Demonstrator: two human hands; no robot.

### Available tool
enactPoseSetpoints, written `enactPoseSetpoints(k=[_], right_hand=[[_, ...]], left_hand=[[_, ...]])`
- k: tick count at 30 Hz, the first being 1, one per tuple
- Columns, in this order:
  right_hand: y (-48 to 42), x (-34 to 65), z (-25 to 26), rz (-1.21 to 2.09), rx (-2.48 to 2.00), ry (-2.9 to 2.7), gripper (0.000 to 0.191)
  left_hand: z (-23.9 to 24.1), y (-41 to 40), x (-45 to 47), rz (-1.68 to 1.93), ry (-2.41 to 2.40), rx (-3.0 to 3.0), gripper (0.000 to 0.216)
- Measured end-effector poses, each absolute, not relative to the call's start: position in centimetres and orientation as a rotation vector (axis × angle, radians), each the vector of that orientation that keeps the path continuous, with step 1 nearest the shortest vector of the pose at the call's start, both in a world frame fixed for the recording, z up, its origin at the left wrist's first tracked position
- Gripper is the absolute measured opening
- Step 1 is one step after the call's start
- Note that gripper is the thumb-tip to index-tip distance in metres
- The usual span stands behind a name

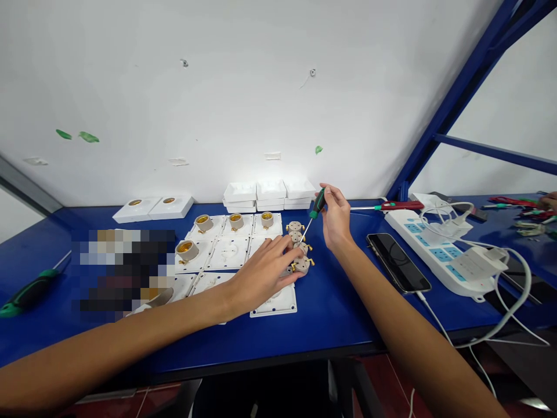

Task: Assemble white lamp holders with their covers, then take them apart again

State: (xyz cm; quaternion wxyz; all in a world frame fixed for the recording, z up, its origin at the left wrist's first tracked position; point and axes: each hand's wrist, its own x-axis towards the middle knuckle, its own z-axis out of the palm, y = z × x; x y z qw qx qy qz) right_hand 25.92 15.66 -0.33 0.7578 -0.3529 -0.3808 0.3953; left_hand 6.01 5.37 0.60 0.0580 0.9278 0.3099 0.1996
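My right hand [336, 213] is closed around the black-and-green handle of a screwdriver [319, 203]. The thin shaft slants down to the left, its tip at a row of round beige lamp sockets [295, 226] with brass terminals, lying base up. My left hand [274, 261] pinches one socket [301, 266] at the near end of that row; its fingers partly cover the sockets beside it. To the left lie square white base plates [227, 253], several carrying an upright beige socket with a brass thread [235, 220]. Another plate [274, 305] lies partly under my left hand.
White covers [270, 190] are stacked by the wall; two holed covers [169, 208] lie back left. Another screwdriver [37, 290] is at far left. On the right are a red-handled screwdriver [400, 205], a phone [399, 261], a power strip [439, 252] and another person's hand [549, 200].
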Motion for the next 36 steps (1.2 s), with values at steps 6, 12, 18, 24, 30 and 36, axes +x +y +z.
enactPoseSetpoints(k=[6,12,18,24,30,36], right_hand=[[15.6,25.9,-0.3,0.859,-0.765,-0.828,0.02],[15.4,25.8,-0.1,0.839,-0.773,-0.831,0.018],[15.1,26.3,0.5,0.794,-0.744,-0.892,0.021],[14.2,25.7,1.1,0.806,-0.742,-1.015,0.019],[12.1,23.9,2.4,0.883,-0.724,-1.189,0.014],[11.7,23.2,2.3,0.901,-0.705,-1.243,0.015]], left_hand=[[0.2,5.4,5.9,0.652,0.948,2.933,0.022],[0.5,5.2,5.5,0.694,0.949,2.994,0.023],[1.3,3.3,4.3,0.578,0.94,2.946,0.033],[0.9,0.8,2.2,0.362,0.879,2.928,0.03],[2.1,0.9,0.9,0.325,0.927,2.87,0.027],[4.5,8.1,1.1,0.464,1.241,2.884,0.034]])
